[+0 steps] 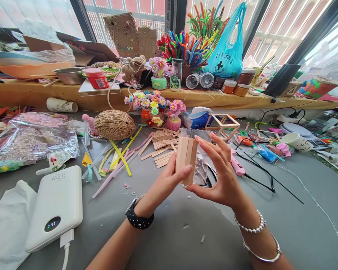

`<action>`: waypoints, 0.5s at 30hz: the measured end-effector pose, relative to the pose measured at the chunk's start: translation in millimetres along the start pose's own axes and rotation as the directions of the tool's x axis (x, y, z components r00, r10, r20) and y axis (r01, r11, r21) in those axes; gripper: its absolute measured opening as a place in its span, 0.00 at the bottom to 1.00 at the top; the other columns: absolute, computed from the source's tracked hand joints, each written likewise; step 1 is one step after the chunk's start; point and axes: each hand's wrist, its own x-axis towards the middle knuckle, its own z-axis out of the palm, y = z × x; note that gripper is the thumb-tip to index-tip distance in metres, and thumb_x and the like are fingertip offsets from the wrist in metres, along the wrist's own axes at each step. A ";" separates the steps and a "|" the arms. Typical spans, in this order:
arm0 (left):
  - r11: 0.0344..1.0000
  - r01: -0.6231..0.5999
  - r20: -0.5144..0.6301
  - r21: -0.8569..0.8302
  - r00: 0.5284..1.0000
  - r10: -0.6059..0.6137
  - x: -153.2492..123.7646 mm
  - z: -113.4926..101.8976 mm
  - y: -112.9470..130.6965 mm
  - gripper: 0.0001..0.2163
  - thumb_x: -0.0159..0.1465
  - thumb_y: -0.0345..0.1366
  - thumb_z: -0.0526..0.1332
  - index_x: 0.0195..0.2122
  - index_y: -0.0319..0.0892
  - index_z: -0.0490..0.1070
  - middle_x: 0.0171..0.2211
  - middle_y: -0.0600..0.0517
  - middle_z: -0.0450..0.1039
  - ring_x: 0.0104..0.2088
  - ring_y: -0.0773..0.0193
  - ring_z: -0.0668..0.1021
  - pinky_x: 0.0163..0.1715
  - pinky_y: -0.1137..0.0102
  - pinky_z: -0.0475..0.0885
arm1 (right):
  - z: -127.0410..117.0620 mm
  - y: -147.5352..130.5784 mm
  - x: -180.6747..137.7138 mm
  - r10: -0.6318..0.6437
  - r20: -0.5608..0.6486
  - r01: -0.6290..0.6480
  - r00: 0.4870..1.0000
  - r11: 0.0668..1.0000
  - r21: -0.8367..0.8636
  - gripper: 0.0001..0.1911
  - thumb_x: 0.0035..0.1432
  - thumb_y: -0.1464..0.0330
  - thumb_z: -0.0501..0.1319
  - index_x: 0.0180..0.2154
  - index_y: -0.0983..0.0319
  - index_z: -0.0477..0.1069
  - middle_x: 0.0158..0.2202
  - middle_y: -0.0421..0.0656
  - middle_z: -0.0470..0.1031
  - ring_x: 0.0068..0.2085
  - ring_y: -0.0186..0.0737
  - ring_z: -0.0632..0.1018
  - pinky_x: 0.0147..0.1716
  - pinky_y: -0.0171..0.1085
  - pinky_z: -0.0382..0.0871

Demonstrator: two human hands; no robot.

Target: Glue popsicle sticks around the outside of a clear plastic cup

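My left hand (165,183) and my right hand (218,170) hold up a clear plastic cup (200,150) above the grey table. Several flat wooden sticks (186,157) stand upright side by side against the cup's wall. The left thumb presses on the sticks from below. The right fingers curl round the cup's other side, thumb near the bottom of the sticks. A black watch sits on my left wrist; bead and metal bracelets circle the right wrist.
Loose wooden sticks (160,148) lie behind the cup, beside a twine ball (114,124) and coloured strips (121,157). A pink glue gun (236,165) with a black cord lies to the right, a white power bank (55,208) on the left. A wooden stick cube (222,125) stands further back.
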 end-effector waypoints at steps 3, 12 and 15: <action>1.000 0.000 -0.017 -0.021 1.000 0.000 0.6 1.0 -0.5 0.28 0.57 0.46 0.59 0.56 0.43 0.53 0.50 0.45 0.67 0.51 0.50 0.69 0.48 0.60 0.63 | 0.6 -0.2 0.3 -0.004 0.003 0.004 1.000 1.000 -0.005 0.43 0.44 0.57 0.63 0.59 0.59 0.47 0.58 0.46 0.59 0.61 0.54 0.52 0.56 0.57 0.51; 0.997 -0.007 -0.003 -0.079 1.000 0.007 -0.4 3.5 -0.6 0.26 0.58 0.44 0.58 0.55 0.42 0.54 0.46 0.44 0.70 0.45 0.52 0.74 0.46 0.59 0.66 | 1.8 -2.0 1.4 -0.024 -0.014 0.024 1.000 1.000 -0.010 0.44 0.43 0.56 0.64 0.59 0.60 0.48 0.57 0.47 0.60 0.60 0.54 0.53 0.56 0.57 0.50; 0.994 0.001 0.033 -0.110 0.999 0.002 -1.3 3.5 -0.5 0.25 0.59 0.43 0.57 0.56 0.42 0.53 0.46 0.44 0.70 0.45 0.52 0.74 0.46 0.59 0.66 | 2.6 -3.1 1.3 -0.031 -0.031 0.031 0.999 0.999 -0.009 0.44 0.43 0.55 0.63 0.59 0.60 0.48 0.57 0.47 0.61 0.61 0.55 0.53 0.56 0.58 0.50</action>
